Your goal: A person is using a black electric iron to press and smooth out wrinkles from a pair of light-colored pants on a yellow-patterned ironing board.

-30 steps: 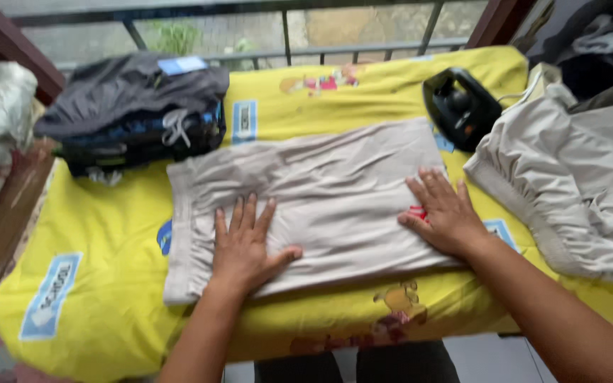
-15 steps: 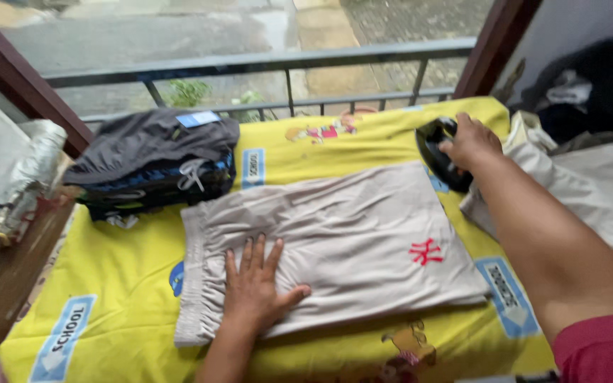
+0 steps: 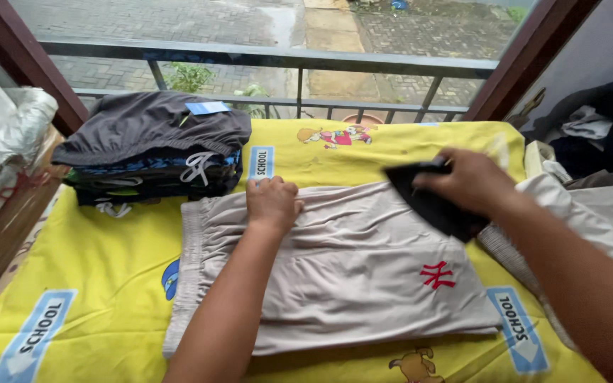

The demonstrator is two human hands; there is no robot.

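left hand (image 3: 272, 204) rests knuckles-down on the beige shorts (image 3: 335, 269), fingers curled in, pressing the cloth near the upper edge, close to the waistband side; it grips nothing. right hand (image 3: 471, 181) is closed round a black iron (image 3: 433, 206), which sits on the upper right part of the shorts, tip pointing toward the left hand, w/ a clear gap between the two. shorts lie flat across the middle of the table (image 3: 108, 284), waistband to the left, a small red mark low on the right leg. table is covered w/ a yellow cartoon-print sheet. stack of folded dark clothes (image 3: 154, 152) sits at the far left corner, just beside the shorts' waistband, not touching as far as one can tell. pale crumpled garment (image 3: 604, 220) lies off the right edge, under the right forearm. behind the table, a metal railing (image 3: 299, 64) and paved ground outside.
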